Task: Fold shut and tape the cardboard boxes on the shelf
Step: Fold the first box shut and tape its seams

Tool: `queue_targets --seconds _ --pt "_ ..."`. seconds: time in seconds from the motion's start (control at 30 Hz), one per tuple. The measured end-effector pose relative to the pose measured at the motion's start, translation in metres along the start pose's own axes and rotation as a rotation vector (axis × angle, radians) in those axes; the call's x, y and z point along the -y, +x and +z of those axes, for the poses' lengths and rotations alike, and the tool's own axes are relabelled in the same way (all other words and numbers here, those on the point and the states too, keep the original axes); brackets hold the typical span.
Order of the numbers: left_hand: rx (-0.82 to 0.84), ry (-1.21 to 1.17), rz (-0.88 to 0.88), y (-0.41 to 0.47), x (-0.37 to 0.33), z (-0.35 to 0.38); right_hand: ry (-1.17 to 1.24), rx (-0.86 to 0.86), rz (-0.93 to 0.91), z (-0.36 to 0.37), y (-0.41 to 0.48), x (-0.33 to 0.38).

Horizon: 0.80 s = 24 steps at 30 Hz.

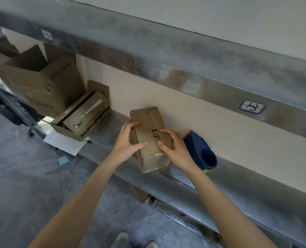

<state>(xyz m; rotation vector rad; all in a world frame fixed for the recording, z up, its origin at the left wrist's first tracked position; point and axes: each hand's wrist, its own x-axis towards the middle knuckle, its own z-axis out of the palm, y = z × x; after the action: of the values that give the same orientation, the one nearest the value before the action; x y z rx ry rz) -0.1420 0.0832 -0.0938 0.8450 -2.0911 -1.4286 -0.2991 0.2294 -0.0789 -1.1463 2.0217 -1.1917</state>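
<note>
A small brown cardboard box lies on the metal shelf, its near end jutting over the front edge. Its top flaps are folded down. My left hand grips the box's left side, with the thumb pressed on the top flap. From the other side, my right hand holds the box, thumb on top and fingers curled over the right edge. A blue tape dispenser stands on the shelf just right of my right hand, untouched.
At the left of the shelf stands a large open cardboard box, with a flatter printed box holding a smaller carton in front of it. A white paper sheet hangs over the shelf edge. An upper shelf beam carries a label "13".
</note>
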Motion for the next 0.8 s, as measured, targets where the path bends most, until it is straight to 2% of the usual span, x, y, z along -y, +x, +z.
queue_targets --seconds 0.17,0.3,0.4,0.53,0.7,0.8 --pt "0.022 0.085 0.001 -0.004 -0.002 -0.012 -0.059 0.029 -0.008 0.006 0.004 0.008" --pt "-0.115 0.427 0.121 -0.008 -0.016 -0.016 -0.050 0.034 -0.023 -0.008 -0.002 0.006" --pt "-0.180 0.622 0.206 -0.010 -0.027 -0.019 -0.059 -0.078 -0.035 -0.025 -0.011 -0.002" --pt "-0.147 0.795 0.257 -0.011 -0.031 -0.019 -0.298 -0.210 0.029 -0.053 -0.023 -0.025" --pt "-0.124 0.948 0.292 -0.014 -0.034 -0.018 -0.593 -0.157 0.194 -0.065 -0.038 -0.049" --pt "-0.106 0.956 0.297 -0.016 -0.035 -0.018 -0.642 -0.082 0.239 -0.061 -0.044 -0.058"
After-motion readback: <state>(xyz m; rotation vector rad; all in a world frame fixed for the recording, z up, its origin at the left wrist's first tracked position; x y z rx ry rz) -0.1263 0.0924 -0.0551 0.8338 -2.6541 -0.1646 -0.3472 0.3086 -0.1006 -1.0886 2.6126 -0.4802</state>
